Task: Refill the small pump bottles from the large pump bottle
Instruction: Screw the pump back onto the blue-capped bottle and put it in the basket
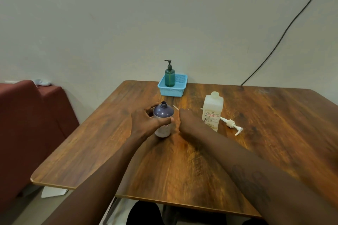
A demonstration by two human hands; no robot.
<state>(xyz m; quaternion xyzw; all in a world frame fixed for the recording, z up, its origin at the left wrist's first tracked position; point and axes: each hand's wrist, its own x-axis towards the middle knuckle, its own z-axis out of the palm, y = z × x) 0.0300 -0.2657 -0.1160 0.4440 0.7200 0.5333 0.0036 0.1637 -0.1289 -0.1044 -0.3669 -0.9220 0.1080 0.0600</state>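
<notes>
A small purple bottle (pixel 163 115) stands upright on the wooden table (pixel 182 166), its neck open with no pump on it. My left hand (pixel 146 121) is wrapped around its body. Just right of it, my right hand (pixel 186 119) is closed like a fist, and a thin pale pump tube (pixel 175 107) sticks out of it toward the bottle; the pump head itself is hidden. The large white bottle (pixel 212 113) stands uncapped to the right. Its white pump (pixel 232 124) lies on the table beside it. A small green pump bottle (pixel 169 76) stands capped in a blue basket (pixel 181 90).
The blue basket sits at the table's far edge against the wall. A dark red sofa (pixel 27 118) stands to the left of the table. A black cable (pixel 285 31) runs down the wall at the right.
</notes>
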